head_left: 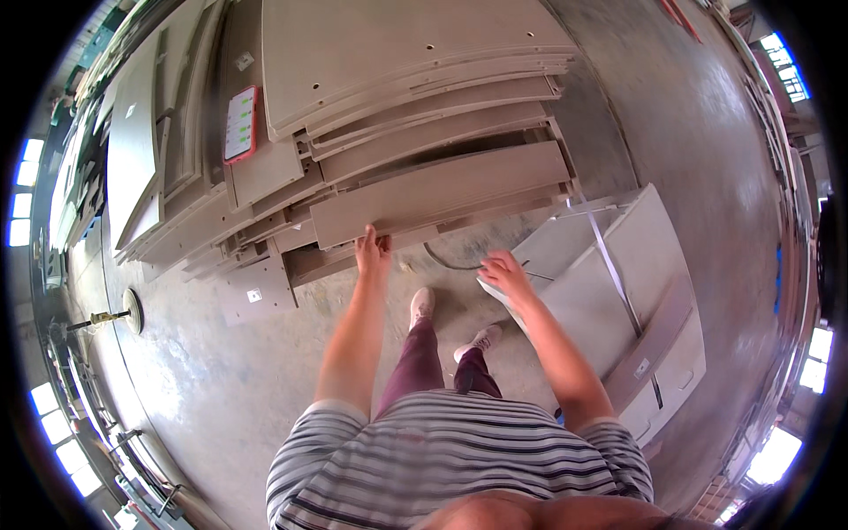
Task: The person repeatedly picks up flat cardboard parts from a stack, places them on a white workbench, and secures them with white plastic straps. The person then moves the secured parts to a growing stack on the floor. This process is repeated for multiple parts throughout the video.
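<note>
My left hand touches the near edge of 1 long taupe panel; whether it's clamped, I can't tell. The panel lies just ahead, long axis running left to right, farther from my empty, loose-fingered right hand.

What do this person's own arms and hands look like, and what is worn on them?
The left hand and right hand wear no gloves. Both forearms are bare, with no watch visible, below striped sleeves, pale with dark lines.
</note>
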A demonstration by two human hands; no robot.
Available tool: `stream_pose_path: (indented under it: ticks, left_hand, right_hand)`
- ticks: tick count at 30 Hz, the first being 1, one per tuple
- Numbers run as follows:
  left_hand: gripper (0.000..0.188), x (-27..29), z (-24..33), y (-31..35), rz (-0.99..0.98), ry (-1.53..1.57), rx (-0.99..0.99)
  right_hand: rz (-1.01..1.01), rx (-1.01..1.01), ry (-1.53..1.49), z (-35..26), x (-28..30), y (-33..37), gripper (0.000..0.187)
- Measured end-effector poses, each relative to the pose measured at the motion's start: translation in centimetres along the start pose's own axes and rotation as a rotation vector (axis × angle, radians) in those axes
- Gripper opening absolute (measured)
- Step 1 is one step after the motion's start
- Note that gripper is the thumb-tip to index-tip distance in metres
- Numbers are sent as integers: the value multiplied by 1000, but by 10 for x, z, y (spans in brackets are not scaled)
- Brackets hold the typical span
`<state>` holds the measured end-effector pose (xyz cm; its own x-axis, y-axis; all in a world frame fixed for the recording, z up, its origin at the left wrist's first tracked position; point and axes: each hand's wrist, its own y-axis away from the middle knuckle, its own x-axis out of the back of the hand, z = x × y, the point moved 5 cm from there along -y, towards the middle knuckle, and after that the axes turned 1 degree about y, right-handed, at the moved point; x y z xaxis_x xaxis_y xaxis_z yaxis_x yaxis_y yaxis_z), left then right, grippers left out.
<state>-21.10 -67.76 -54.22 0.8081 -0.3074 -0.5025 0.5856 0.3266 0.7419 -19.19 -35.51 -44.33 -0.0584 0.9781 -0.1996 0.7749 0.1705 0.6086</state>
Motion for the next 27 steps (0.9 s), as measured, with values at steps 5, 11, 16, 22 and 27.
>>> stream_pose_path:
  ticks: [5,11,16,22,27]
  left_hand:
    - [26,-12,13,13,-46,-62,7]
    - [28,22,0,38,-161,-175,9]
    - [15,32,15,23,-77,-341,-230]
    - [9,-13,64,-1,56,-168,-191]
    - [29,-29,91,1,145,-98,-69]
  right_hand:
    - [20,-115,-389,27,-58,-112,27]
    - [8,-104,-642,34,-83,-126,27]
    - [26,-16,-611,14,-84,-113,33]
    - [275,8,-591,-13,-97,-104,24]
    - [221,2,-497,-52,-64,-25,22]
